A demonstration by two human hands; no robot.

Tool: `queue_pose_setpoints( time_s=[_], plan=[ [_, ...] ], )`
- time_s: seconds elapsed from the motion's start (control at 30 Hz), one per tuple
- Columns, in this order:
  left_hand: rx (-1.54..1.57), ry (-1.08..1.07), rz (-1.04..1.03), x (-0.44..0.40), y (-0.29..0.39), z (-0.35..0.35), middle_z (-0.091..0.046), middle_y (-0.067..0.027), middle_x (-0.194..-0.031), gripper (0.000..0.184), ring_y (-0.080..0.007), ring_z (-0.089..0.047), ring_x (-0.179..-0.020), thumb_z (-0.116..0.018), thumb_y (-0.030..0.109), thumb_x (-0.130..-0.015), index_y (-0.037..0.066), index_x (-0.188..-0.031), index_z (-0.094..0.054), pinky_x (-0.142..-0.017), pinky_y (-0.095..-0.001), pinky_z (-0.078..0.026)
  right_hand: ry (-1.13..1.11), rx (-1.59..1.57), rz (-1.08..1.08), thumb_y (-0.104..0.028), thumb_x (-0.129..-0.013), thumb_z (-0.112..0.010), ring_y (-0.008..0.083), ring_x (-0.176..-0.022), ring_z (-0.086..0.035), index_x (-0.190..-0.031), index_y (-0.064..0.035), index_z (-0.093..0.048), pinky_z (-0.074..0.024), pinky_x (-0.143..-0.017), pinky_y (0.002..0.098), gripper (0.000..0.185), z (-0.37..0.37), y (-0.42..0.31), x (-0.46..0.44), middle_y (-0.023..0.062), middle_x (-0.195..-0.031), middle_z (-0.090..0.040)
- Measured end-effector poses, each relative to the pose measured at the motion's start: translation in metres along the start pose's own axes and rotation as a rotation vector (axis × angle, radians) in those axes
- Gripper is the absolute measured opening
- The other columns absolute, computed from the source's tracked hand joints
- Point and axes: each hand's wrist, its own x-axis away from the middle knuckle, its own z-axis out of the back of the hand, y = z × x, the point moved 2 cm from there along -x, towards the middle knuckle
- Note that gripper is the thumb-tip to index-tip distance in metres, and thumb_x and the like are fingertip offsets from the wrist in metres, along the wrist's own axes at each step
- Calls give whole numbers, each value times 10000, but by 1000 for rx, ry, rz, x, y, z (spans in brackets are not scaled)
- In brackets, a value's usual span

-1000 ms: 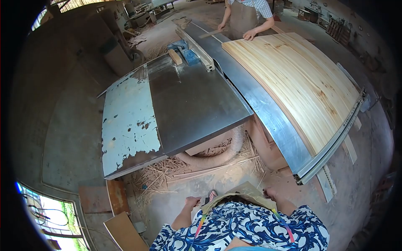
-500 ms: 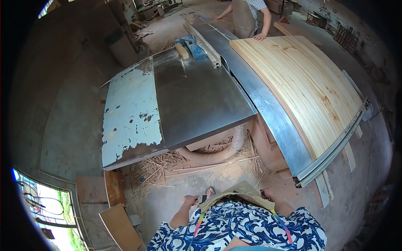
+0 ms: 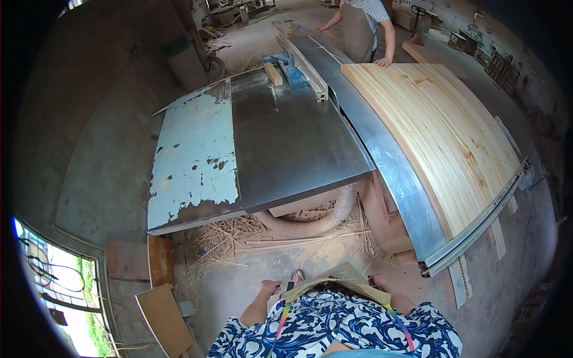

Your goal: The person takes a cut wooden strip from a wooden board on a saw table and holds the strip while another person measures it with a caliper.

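Note:
My left hand [image 3: 270,287] hangs low beside the tan apron [image 3: 343,277], its fingers loosely curled with nothing visible in them. On the apron's other side is my right hand [image 3: 378,282], partly hidden by the cloth, so its fingers are unclear. Neither hand touches the saw table [image 3: 292,143] in front of me. A wide striped wooden panel [image 3: 436,131] lies on the metal sliding table [image 3: 412,188] to the right. At the panel's far edge, another person's hand [image 3: 383,61] rests on the wood.
A long fence [image 3: 305,68] stands on the saw table, with a wood block [image 3: 273,74] near a blue part [image 3: 294,77]. Below, a ribbed hose [image 3: 310,227] curves over wood scraps [image 3: 218,241]. A brown board [image 3: 164,321] leans at lower left. The co-worker [image 3: 358,33] stands beyond the panel.
My view has turned slightly, so the tables and panel appear a little farther right and lower. My hands stay low at my sides, and the co-worker's hand remains on the panel.

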Motion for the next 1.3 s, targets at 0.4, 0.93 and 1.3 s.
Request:
queue_pose_setpoints(
  time_s=[0.4, 0.93, 1.3],
  plan=[
    [66, -8, 35, 16, 7, 7, -619, -57, -659, 207, -117, -571, -506, -710, 194, -738, 9, -690, -631, -403, -231, -435, -31, 0, 9, -207, -917, -454, 206, -698, -575, -1031, -53, -570, -515, -631, 362, 225, -4, 2, -6, 73, -834, -571],
    [-28, -11, 15, 25, 21, -3, -622, -55, -635, 232, -112, -568, -486, -715, 230, -734, 23, -661, -638, -417, -230, -437, 43, -62, -1, -234, -889, -493, 153, -578, -506, -952, -83, -608, -428, -527, 303, 200, 4, 24, 0, 36, -698, -567],
    [-242, -138, -278, 0, -17, 5, -618, -62, -629, 272, -131, -573, -518, -684, 260, -755, 21, -639, -627, -448, -250, -436, -18, -50, 88, -185, -878, -474, 166, -600, -505, -984, -61, -598, -470, -551, 334, 205, 7, 62, -36, 42, -678, -520]
  ],
)
